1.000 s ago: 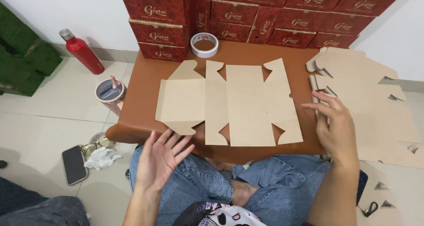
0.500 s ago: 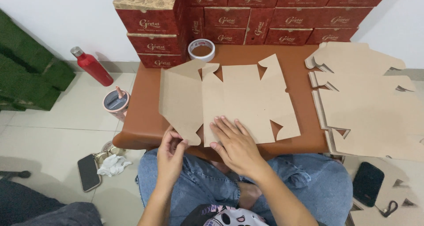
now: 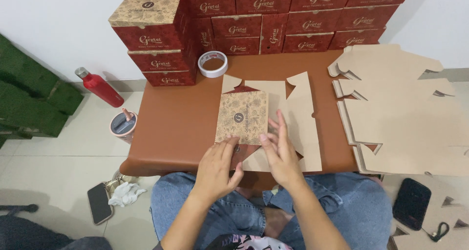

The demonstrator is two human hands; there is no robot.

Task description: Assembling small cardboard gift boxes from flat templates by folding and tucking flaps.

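Your left hand point(image 3: 217, 169) pinches the near edge of the flat cardboard box blank point(image 3: 268, 118) on the brown counter point(image 3: 181, 123); your right hand point(image 3: 282, 152) presses open-fingered beside its folded patterned panel. The blank looks light, stiff and crease-prone, so hold along the fold lines.

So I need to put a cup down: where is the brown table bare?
Bare: the table's left part, between the stacked red boxes and the box blank. Crowded: the right, under the cardboard stack, and the middle, under both hands.
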